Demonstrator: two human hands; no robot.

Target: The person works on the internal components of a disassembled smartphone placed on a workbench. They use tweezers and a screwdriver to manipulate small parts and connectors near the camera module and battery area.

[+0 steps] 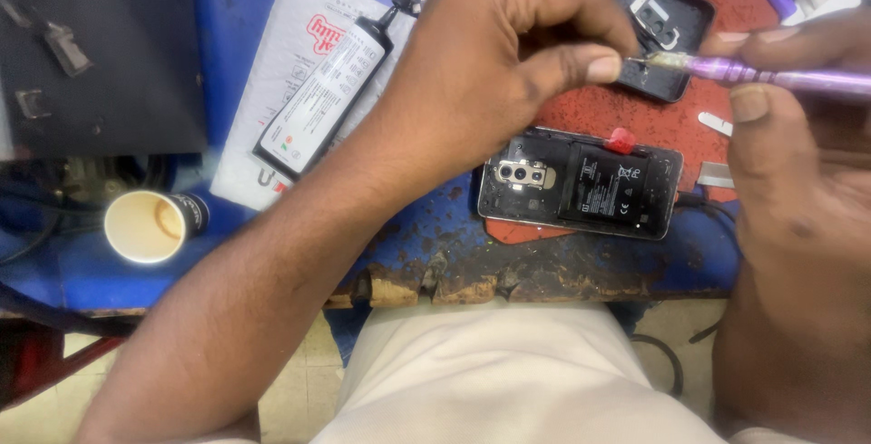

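Worn blue tabletop (236, 9), chipped along its near edge, carries a red mat (599, 104) on which an opened phone (581, 183) lies back-up with its black battery (603, 183) exposed, just below both hands. Left of it lie a black glue tube (328, 90) on a white pouch (272, 54) and a tipped paper cup (145, 224). Right hand (798, 163) has its fingers closed around a purple tool (771, 75), while the left hand (504, 54) pinches the tool's tip between thumb and forefinger, above a dark phone cover (653, 18).
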